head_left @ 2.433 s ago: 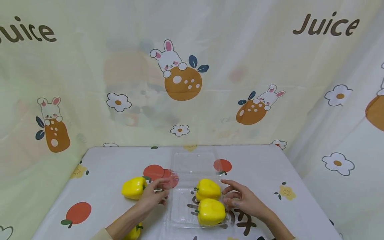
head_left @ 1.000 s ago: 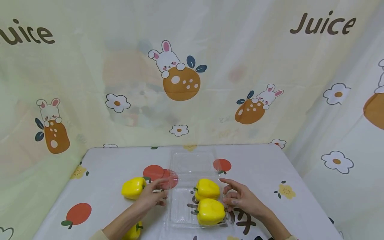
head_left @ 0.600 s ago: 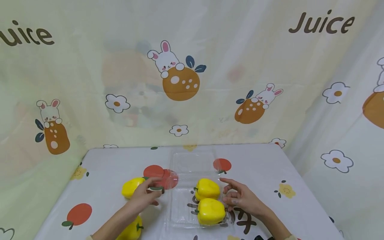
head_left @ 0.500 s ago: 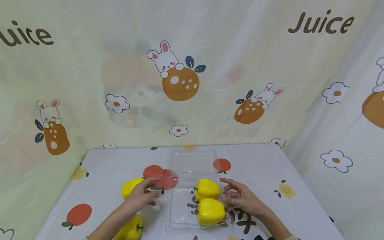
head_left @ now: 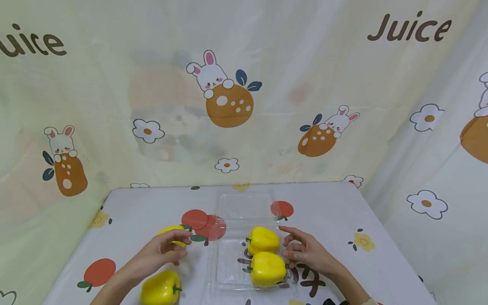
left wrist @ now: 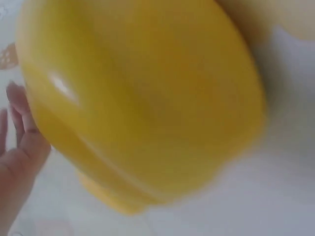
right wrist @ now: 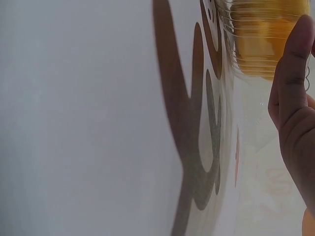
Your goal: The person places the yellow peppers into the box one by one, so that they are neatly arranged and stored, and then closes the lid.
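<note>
My left hand [head_left: 158, 252] is over the left side of the table, fingers loosely bent with nothing between them. It partly hides the farther yellow bell pepper [head_left: 172, 229]; a nearer bell pepper [head_left: 161, 289] lies below the wrist. In the left wrist view a bell pepper [left wrist: 142, 93] looms large beside the hand [left wrist: 22, 152]. A clear plastic clamshell box [head_left: 231, 274] stands in the middle, lid laid back. Two more bell peppers, a back one [head_left: 264, 240] and a front one [head_left: 268, 269], sit in its right half. My right hand [head_left: 309, 253] is at the box's right wall, fingers loosely bent.
The clear lid [head_left: 245, 205] lies flat behind the box. A white cloth [head_left: 343, 220] printed with fruit and flowers covers the table. A patterned curtain [head_left: 274, 140] rises at the back and sides. Something small and black [head_left: 330, 302] shows at the front edge.
My left hand has drawn back leftward from the box's left side, uncovering the nearer left pepper and covering more of the farther one. The right hand and the box have hardly moved.
</note>
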`<state>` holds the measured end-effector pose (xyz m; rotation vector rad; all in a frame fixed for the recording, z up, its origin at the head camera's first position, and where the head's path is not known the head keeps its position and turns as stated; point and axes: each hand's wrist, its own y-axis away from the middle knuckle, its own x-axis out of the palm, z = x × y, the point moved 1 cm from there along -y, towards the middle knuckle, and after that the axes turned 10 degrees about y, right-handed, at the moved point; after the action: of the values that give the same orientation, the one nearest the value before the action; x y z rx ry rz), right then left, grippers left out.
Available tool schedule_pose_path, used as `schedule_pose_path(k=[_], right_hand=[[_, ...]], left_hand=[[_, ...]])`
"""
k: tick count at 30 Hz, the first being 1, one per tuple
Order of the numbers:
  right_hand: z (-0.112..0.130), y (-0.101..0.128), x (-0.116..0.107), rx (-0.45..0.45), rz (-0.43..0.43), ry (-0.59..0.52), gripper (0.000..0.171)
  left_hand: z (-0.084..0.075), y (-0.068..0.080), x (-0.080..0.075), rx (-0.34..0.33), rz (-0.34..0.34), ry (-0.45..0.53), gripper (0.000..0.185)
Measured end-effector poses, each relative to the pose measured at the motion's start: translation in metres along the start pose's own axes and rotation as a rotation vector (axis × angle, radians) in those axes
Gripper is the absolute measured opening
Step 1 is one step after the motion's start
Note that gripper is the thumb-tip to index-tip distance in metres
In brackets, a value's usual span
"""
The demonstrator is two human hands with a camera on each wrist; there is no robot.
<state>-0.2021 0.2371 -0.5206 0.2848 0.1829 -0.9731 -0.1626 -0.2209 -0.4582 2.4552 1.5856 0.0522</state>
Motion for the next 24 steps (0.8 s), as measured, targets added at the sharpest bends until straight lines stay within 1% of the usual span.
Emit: schedule_pose_path(k=[2, 4, 6, 9, 11, 13, 19, 24], right_hand=[[0.0, 0.0, -0.001, -0.001, 0.002, 0.0, 0.082], [-0.001, -0.001, -0.001, -0.001, 0.003, -0.002, 0.083], [-0.001, -0.001, -0.002, -0.005, 0.005, -0.005, 0.083], [-0.003, -0.001, -0.002, -0.01, 0.003, -0.007, 0.082], [-0.004, -0.001, -0.002, -0.015, 0.003, -0.007, 0.082], [-0.005, -0.001, -0.002, -0.015, 0.002, -0.005, 0.082], [-0.004, -0.001, -0.001, -0.005, -0.002, -0.007, 0.082], [-0.003, 0.0, 0.0, -0.014, -0.004, 0.011, 0.082]], left_hand=[[0.003, 0.005, -0.004, -0.007, 0.033, -0.027, 0.049], [0.006, 0.008, -0.009, 0.005, 0.07, -0.057, 0.048], [0.008, 0.011, -0.015, 0.019, 0.101, -0.067, 0.047], [0.011, 0.015, -0.022, 0.039, 0.14, -0.048, 0.048], [0.013, 0.019, -0.027, 0.037, 0.16, -0.017, 0.05], [0.016, 0.023, -0.03, 0.023, 0.169, -0.001, 0.052], [0.027, 0.033, -0.039, 0.013, 0.185, -0.033, 0.053], [0.035, 0.037, -0.045, -0.058, 0.223, -0.025, 0.054]])
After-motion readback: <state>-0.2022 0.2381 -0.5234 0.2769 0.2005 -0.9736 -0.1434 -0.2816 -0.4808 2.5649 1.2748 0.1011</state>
